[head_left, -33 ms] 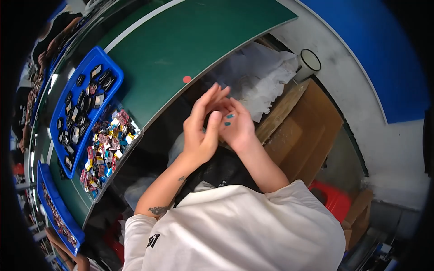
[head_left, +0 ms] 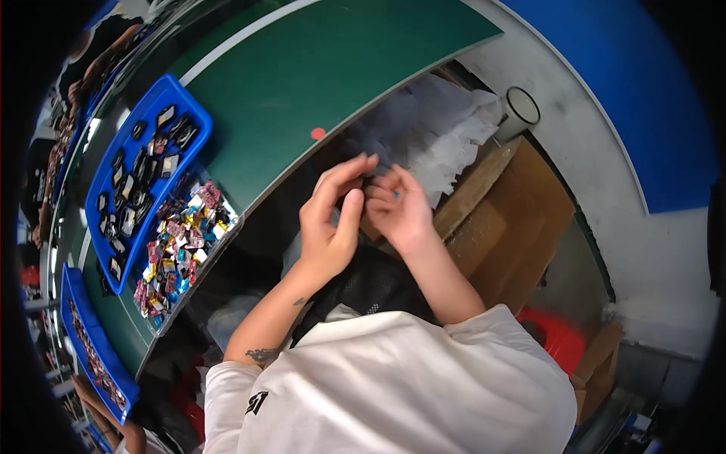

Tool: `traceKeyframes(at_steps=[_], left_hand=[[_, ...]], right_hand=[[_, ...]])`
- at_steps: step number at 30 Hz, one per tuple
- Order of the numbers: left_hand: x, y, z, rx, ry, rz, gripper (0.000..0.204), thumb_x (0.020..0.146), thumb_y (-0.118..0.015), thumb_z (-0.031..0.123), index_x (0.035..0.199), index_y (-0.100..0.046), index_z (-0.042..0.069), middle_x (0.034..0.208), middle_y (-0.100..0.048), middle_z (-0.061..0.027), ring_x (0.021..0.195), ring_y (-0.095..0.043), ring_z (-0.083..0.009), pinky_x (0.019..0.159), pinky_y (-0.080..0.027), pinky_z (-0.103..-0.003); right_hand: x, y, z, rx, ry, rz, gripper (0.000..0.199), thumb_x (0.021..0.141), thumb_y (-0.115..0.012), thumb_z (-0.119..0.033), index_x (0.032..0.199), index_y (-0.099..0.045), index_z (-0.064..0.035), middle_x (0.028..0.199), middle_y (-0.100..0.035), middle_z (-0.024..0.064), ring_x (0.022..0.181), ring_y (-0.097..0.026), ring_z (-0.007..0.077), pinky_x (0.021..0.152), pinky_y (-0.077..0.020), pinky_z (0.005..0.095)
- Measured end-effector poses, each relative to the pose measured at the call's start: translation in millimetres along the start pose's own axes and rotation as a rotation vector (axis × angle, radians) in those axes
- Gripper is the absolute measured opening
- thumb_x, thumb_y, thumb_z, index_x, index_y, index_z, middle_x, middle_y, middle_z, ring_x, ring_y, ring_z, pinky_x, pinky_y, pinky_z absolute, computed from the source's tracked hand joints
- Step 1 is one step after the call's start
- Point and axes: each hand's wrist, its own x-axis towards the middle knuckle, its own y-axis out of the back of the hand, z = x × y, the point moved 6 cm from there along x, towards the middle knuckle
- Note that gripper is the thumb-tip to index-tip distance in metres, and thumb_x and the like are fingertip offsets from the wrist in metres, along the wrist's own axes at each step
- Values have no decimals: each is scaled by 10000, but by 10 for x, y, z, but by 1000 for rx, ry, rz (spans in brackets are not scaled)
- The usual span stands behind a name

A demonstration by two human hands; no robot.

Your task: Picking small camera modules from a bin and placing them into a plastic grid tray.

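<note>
A green tabletop point(head_left: 302, 72) with a pale stripe curves across beyond my fingers and off to their left, its near edge running just past the tips, and a red round spot point(head_left: 318, 134) sits on it just ahead of my left fingers. I have both hands raised in front of my white shirt point(head_left: 393, 371), close together, though I cannot tell whether they touch. My left hand point(head_left: 329, 231) is loosely cupped, thumb standing apart from the bent fingers; I see nothing gripped there. My right hand point(head_left: 402, 216) has its fingers curled in over a small teal piece point(head_left: 396, 195), which peeks out between those fingers and the palm; how firmly they press on it I cannot tell. Well to the left of my fingers lies a heap of small colourful parts point(head_left: 185, 246), and just past it a blue tray point(head_left: 203, 125) full of black pieces. Farther left and nearer my body than my fingers is another blue tray point(head_left: 130, 397). Crumpled white sheets point(head_left: 435, 125) spread below and beyond my right fingers, with a cardboard box point(head_left: 522, 204) to their right.
</note>
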Motion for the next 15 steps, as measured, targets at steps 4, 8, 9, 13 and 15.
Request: traceKeyframes(at_steps=[4,8,9,13,15], left_hand=[[-442,626,-201,24,271,100,193,918,-508,90,1010,-630,-27,924,-660,-98,800,-614,-130,720,-489,-245],[-1095,1241,-370,154,509,280,186,921,-531,118,994,-641,-13,812,-669,-73,698,-611,-96,613,-480,-215],[-1229,1354,-353,155,538,338,194,921,-534,123,991,-641,-23,817,-669,-71,715,-607,-93,617,-477,-212],[-1718,1779,-98,160,539,604,200,923,-533,119,954,-638,-48,783,-664,-58,719,-600,-89,606,-460,-198],[-1923,1921,36,176,539,698,189,919,-535,110,949,-638,-46,775,-663,-56,715,-602,-92,600,-455,-197]], right_hand=[[-31,-266,-174,-203,132,-93,434,966,-414,-281,567,-319,-137,476,-222,-20,402,-199,97,368,-190,242],[-31,-984,-61,-589,522,-185,452,1001,-323,-301,584,-240,-148,486,-182,-27,427,-129,88,397,-140,255],[-15,-1229,75,-674,544,-317,453,1002,-320,-302,584,-239,-147,483,-178,-27,430,-124,88,402,-134,259],[309,-1889,911,-569,148,-566,461,1001,-320,-303,579,-242,-136,475,-173,-26,431,-122,88,402,-132,264],[547,-2143,1294,-614,79,-583,459,996,-333,-293,574,-240,-138,476,-171,-26,428,-120,88,397,-136,262]])
